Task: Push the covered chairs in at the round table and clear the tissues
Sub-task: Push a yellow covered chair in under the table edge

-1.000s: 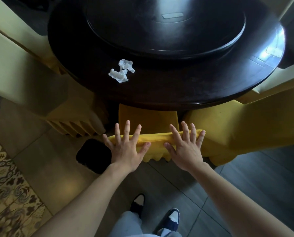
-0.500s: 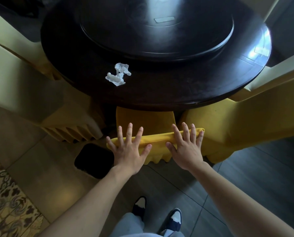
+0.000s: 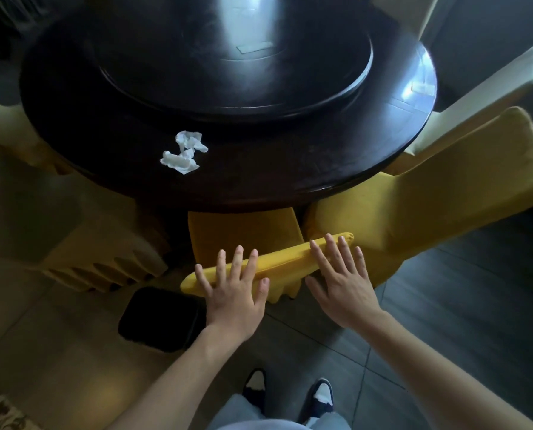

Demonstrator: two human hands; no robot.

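On the dark round table (image 3: 290, 169), crumpled tissues (image 3: 184, 153) are lying near its front edge. Below, the left hand (image 3: 234, 293) and right hand (image 3: 341, 280) are pressing with straight, spread fingers on the yellow covered chair (image 3: 277, 263), standing on grey floor tiles (image 3: 460, 305).

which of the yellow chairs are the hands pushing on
The middle chair, straight ahead: left hand and right hand lie flat on its back. The chair to the right is untouched.
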